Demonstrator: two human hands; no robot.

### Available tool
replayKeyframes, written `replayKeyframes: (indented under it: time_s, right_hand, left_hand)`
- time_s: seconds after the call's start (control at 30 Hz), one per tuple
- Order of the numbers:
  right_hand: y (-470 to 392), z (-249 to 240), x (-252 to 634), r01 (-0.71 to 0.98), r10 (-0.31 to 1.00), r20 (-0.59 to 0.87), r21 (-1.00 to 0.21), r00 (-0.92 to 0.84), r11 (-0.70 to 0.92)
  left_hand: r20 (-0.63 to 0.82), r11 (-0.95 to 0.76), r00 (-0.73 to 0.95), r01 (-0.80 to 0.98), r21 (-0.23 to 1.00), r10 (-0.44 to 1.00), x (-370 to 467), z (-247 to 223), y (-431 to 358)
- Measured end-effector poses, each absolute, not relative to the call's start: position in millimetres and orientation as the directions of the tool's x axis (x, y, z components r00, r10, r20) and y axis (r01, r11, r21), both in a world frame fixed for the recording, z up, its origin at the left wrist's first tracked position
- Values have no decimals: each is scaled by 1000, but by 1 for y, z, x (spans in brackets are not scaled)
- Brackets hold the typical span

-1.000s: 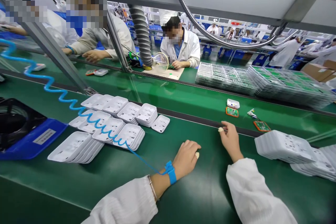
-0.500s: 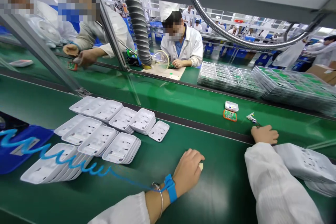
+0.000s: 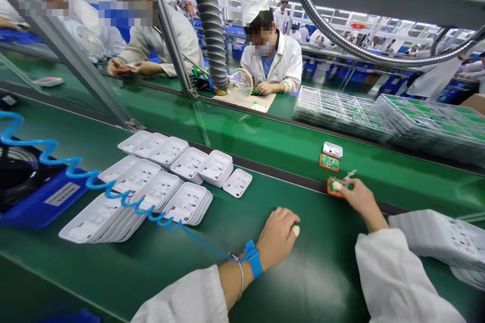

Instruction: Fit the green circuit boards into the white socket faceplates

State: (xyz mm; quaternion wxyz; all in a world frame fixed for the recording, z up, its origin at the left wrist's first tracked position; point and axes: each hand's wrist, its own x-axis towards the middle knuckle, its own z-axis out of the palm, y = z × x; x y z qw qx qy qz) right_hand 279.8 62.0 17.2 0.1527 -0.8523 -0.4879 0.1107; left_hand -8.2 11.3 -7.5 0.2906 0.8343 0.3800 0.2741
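Observation:
My right hand [image 3: 359, 197] reaches to the near edge of the bright green belt, its fingers closed on an orange-rimmed circuit board [image 3: 335, 186] with white wires beside it. Just beyond lie another orange-rimmed board [image 3: 329, 162] and a small white casing [image 3: 333, 150]. Above the dark green table, my left hand [image 3: 278, 237] has bent fingers and a pale cover on one fingertip; whether anything is under the fingers is hidden. A blue strap [image 3: 253, 259] circles that wrist. A single white cover [image 3: 237, 183] lies up and left of it.
Stacks of white covers [image 3: 187, 203] fill the left of the table, with another stack [image 3: 443, 237] at the right. A coiled blue cord [image 3: 113, 193] crosses to my left wrist. Clear trays [image 3: 341, 111] and seated co-workers are beyond the belt.
My right hand has moved left and now grips an orange-rimmed board that was not visible beside it before. My left hand keeps nearly the same pose. The view has shifted slightly.

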Motion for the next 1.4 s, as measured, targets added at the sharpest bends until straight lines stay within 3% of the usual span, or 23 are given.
replayKeyframes:
  time_s: [0.13,0.23,0.47,0.73,0.93,1.13,1.23,1.3,1.4]
  right_hand:
    - [-5,7,197,862,984,-38,-478,175,-171]
    - [-39,4,165,881,998,56,-473,13,15]
    - [-3,5,162,824,955,292,-530,-43,199]
    - [8,4,152,771,922,318,-522,-221,365]
    - [2,23,155,778,925,279,-508,-257,369]
    - [20,25,136,602,961,273,-761,-42,242]
    - [37,10,122,559,965,262,-796,-25,231]
    - [46,0,117,576,967,255,-787,-25,222]
    - [51,-8,118,581,978,209,-795,-9,175]
  left_hand:
    - [231,-497,479,557,665,847,-10,-5,17]
    - [213,-487,476,580,653,853,-11,-4,18]
    - [227,-460,434,568,682,872,-18,-10,18]
    - [220,-440,404,604,665,888,-25,-12,15]
    - [215,-432,399,610,664,892,-25,-9,14]
    - [221,-404,350,636,658,910,-28,-4,14]
    - [245,-370,278,659,655,929,-32,0,16]
    - [274,-377,260,687,621,926,-33,3,15]
    - [312,-476,362,716,510,878,-28,9,10]
